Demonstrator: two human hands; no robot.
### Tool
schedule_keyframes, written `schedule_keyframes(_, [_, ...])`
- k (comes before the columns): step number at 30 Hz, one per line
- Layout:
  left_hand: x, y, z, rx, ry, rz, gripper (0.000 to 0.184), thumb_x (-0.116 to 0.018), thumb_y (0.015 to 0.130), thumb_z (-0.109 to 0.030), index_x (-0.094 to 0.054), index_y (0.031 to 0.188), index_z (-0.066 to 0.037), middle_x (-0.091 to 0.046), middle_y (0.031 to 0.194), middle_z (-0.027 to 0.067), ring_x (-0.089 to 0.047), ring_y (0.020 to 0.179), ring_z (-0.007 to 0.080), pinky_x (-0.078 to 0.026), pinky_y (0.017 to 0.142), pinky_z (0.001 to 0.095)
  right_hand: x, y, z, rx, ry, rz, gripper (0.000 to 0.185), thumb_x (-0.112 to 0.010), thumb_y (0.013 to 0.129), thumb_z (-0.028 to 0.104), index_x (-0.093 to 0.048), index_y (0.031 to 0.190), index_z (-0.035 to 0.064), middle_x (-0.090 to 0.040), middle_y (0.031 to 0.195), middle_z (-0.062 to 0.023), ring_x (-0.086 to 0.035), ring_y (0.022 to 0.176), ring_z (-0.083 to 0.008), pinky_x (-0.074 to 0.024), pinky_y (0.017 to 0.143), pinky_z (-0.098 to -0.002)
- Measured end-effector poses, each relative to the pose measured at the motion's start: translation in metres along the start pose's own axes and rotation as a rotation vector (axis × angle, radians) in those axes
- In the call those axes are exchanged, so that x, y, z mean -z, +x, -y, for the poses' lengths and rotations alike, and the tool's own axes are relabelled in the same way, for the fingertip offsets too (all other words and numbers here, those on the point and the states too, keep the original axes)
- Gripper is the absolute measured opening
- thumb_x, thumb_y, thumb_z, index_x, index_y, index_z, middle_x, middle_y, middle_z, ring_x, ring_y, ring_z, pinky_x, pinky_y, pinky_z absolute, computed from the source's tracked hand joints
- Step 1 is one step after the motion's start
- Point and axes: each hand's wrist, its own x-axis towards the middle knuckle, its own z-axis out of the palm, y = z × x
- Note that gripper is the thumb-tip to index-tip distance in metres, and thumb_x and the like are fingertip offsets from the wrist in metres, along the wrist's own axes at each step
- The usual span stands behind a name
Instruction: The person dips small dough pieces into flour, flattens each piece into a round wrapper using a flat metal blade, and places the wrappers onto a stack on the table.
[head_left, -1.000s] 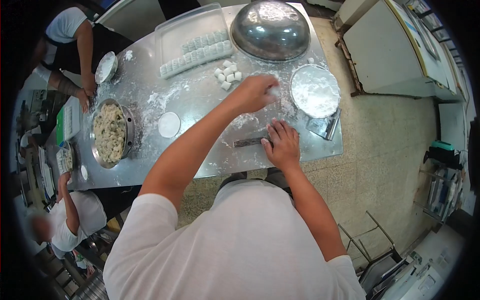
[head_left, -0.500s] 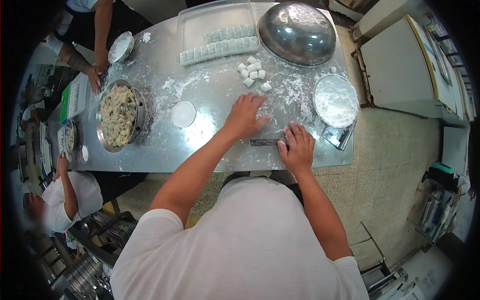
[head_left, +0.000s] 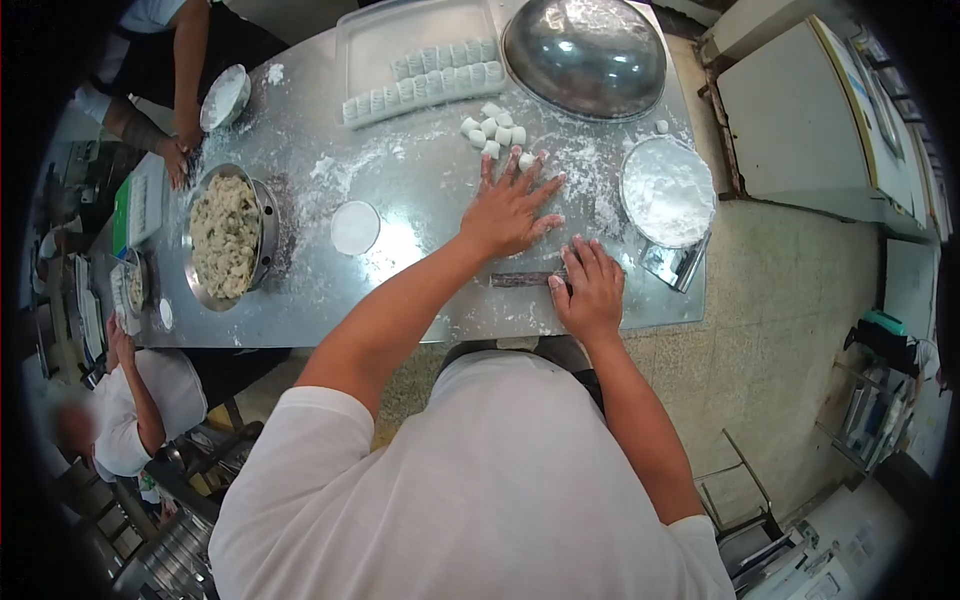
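My left hand (head_left: 508, 212) is over the floured steel table with its fingers spread. Its fingertips reach the near edge of a small pile of white dough pieces (head_left: 488, 128), and one single dough piece (head_left: 526, 160) sits between the fingertips; I cannot tell if they touch it. My right hand (head_left: 592, 295) lies with stretched fingers over the right end of a short dark rolling pin (head_left: 522, 279). The pin's left part shows beside the thumb; its right end is hidden beneath the hand.
On the table (head_left: 440, 290) stand a pan of filling (head_left: 224, 238), a white disc (head_left: 355, 228), a tray of dumplings (head_left: 420, 92), an upturned metal bowl (head_left: 585, 60) and a round container of flour (head_left: 668, 192). A metal scraper (head_left: 676, 262) lies near the right edge. Co-workers are at left.
My left hand has moved slightly forward to the dough pile and its fingers have spread. My right hand stays on the rolling pin. The whole view has shifted a little.
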Motion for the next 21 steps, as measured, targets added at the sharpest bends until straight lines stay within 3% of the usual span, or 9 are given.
schedule_keyframes(2, [0.002, -0.001, 0.004, -0.008, -0.114, -0.127, 0.058, -0.053, 0.101, -0.053, -0.053, 0.150, -0.023, -0.034, 0.165, 0.0147, -0.025, 0.153, 0.0424, -0.015, 0.125, 0.0620, -0.001, 0.001, 0.000, -0.001, 0.012, -0.021, 0.047, -0.067, 0.091, 0.037, -0.067, 0.130, 0.0099, -0.058, 0.145, -0.0106, -0.049, 0.138, -0.0340, -0.0334, 0.114, -0.0516])
schedule_keyframes(3, [0.007, -0.002, 0.006, -0.013, -0.113, -0.125, 0.058, -0.053, 0.101, -0.053, -0.053, 0.150, -0.023, -0.034, 0.165, 0.0147, -0.025, 0.153, 0.0424, -0.015, 0.125, 0.0620, -0.001, 0.000, 0.000, -0.004, 0.023, -0.023, 0.047, -0.066, 0.092, 0.037, -0.067, 0.130, 0.0100, -0.058, 0.145, -0.0103, -0.049, 0.139, -0.0337, -0.0330, 0.115, -0.0518])
schedule_keyframes(5, [0.017, -0.011, 0.015, 0.088, -0.610, -0.242, 0.047, -0.066, 0.097, -0.035, -0.063, 0.139, -0.014, -0.048, 0.152, 0.0187, -0.043, 0.140, 0.0428, -0.033, 0.120, 0.0488, 0.000, -0.003, -0.001, -0.006, 0.033, -0.017, 0.047, -0.067, 0.092, 0.037, -0.067, 0.130, 0.0099, -0.058, 0.145, -0.0104, -0.049, 0.139, -0.0336, -0.0325, 0.115, -0.0521])
schedule_keyframes(6, [0.028, -0.018, 0.016, 0.092, -0.607, -0.242, 0.047, -0.066, 0.097, -0.035, -0.063, 0.139, -0.014, -0.048, 0.152, 0.0187, -0.043, 0.140, 0.0428, -0.033, 0.120, 0.0488, 0.001, -0.002, -0.001, 0.003, 0.040, -0.017, 0.047, -0.067, 0.092, 0.037, -0.067, 0.130, 0.0099, -0.058, 0.145, -0.0104, -0.049, 0.139, -0.0336, -0.0320, 0.116, -0.0524])
schedule_keyframes(8, [0.049, -0.033, 0.014, 0.140, -0.372, 0.139, 0.035, -0.076, 0.089, -0.017, -0.070, 0.122, -0.007, -0.054, 0.146, 0.0153, -0.050, 0.133, 0.0369, -0.043, 0.112, 0.0425, -0.001, -0.002, -0.003, 0.008, 0.051, -0.022, 0.047, -0.068, 0.091, 0.037, -0.067, 0.130, 0.0098, -0.058, 0.145, -0.0107, -0.049, 0.139, -0.0338, -0.0312, 0.117, -0.0528])
schedule_keyframes(12, [0.055, -0.050, 0.016, 0.103, -0.421, 0.214, 0.023, -0.076, 0.086, -0.016, -0.069, 0.104, -0.003, -0.066, 0.122, 0.0186, -0.060, 0.116, 0.0382, -0.049, 0.098, 0.0465, 0.003, -0.009, -0.003, 0.019, 0.073, 0.003, 0.048, -0.070, 0.090, 0.036, -0.067, 0.130, 0.0090, -0.058, 0.146, -0.0117, -0.049, 0.138, -0.0347, -0.0293, 0.118, -0.0542])
schedule_keyframes(14, [0.055, -0.049, 0.007, 0.278, -0.693, 0.357, 0.023, -0.079, 0.083, -0.010, -0.065, 0.099, 0.000, -0.071, 0.105, 0.0172, -0.068, 0.097, 0.0357, -0.053, 0.083, 0.0432, 0.005, -0.022, -0.003, 0.030, 0.064, 0.048, 0.051, -0.069, 0.091, 0.037, -0.065, 0.133, 0.0088, -0.056, 0.148, -0.0132, -0.047, 0.140, -0.0358, -0.0280, 0.119, -0.0551])
schedule_keyframes(17, [0.043, -0.058, -0.005, 0.241, -0.804, 0.256, 0.024, -0.080, 0.083, -0.011, -0.065, 0.098, 0.000, -0.071, 0.086, 0.0181, -0.068, 0.081, 0.0388, -0.053, 0.074, 0.0445, 0.004, -0.022, 0.003, 0.042, 0.005, 0.125, 0.059, -0.067, 0.092, 0.041, -0.060, 0.141, 0.0081, -0.049, 0.155, -0.0172, -0.042, 0.145, -0.0384, -0.0250, 0.121, -0.0568])
schedule_keyframes(21, [0.043, -0.053, -0.013, 0.253, -0.741, 0.266, 0.022, -0.078, 0.086, -0.014, -0.065, 0.098, -0.001, -0.071, 0.089, 0.0198, -0.069, 0.084, 0.0413, -0.053, 0.075, 0.0466, -0.003, 0.045, 0.018, -0.074, -0.166, 0.198, 0.072, -0.058, 0.097, 0.048, -0.046, 0.154, 0.0059, -0.034, 0.163, -0.0247, -0.032, 0.151, -0.0419, -0.0208, 0.123, -0.0582])
